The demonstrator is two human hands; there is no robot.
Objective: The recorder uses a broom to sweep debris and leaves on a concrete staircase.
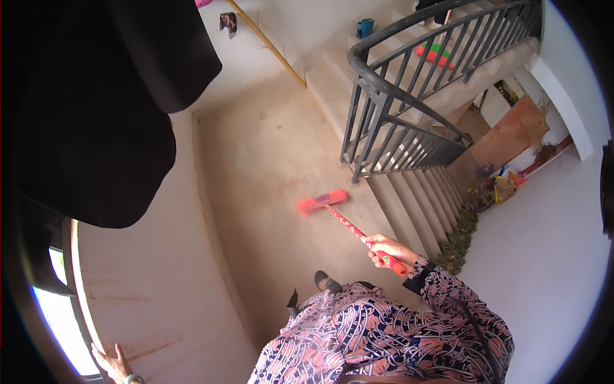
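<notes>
My right hand (391, 250) is closed around the upper end of a red patterned handle (350, 225). The handle leads down to a broom head with pink-red bristles (322, 202), blurred at its left end, on the concrete landing (268, 144). The steps lie just to the broom's right. At the lower left my left hand (112, 363) is spread with nothing in it, near the edge of a window opening (62, 326). A band circles that wrist; whether the hand touches the wall cannot be told.
Dark metal railings (379, 96) border the stairs. Concrete steps (407, 201) descend on the right, dried plants (458, 245) along their wall side. A bamboo pole (268, 43) leans by the upper steps. Another broom (434, 55) and a blue cup-like container (365, 28) are above. A black shape (105, 120) blocks the upper left.
</notes>
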